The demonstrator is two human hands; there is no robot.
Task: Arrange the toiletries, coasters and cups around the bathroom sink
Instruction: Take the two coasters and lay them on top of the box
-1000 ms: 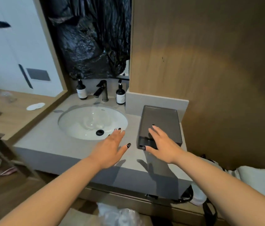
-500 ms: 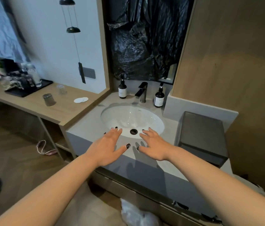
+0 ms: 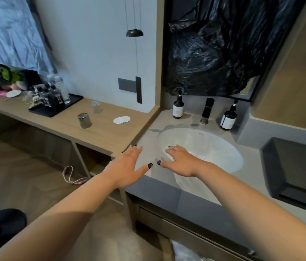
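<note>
Swung left since a second ago: dark tray (image 3: pixel 297 172), then under the right hand, now well off to that hand's right; wooden tabletop (image 3: pixel 99 129) newly in sight beyond the left hand.

Head view: left hand (image 3: pixel 127 168) and right hand (image 3: pixel 181 162) held flat and spread, palms down, empty, thumbs nearly meeting. Left hand over the near left corner of the grey tabletop (image 3: pixel 195 200); right hand over the near rim of the white sink (image 3: pixel 204 147). Whether either touches the surface, cannot tell. Two dark pump bottles, the left bottle (image 3: pixel 178 109) and the right bottle (image 3: pixel 228 119), upright behind the sink, either side of the black tap (image 3: pixel 206 111), well beyond the right hand. Two white coasters (image 3: pixel 121 120), overlapping, a metal cup (image 3: pixel 84 120) and a clear glass (image 3: pixel 96 107) on the wooden tabletop, up and left of the left hand, well apart from it. Farther left, black tray (image 3: pixel 54 108) crowded with small bottles.

Judged risk: cups and coasters not yet gathered, and a long reach left likely next. Clear glass faint against pale wood, easily clipped and toppled by a hasty hand; thin coasters hard to lift flat, liable to slide apart rather than come up together.
</note>
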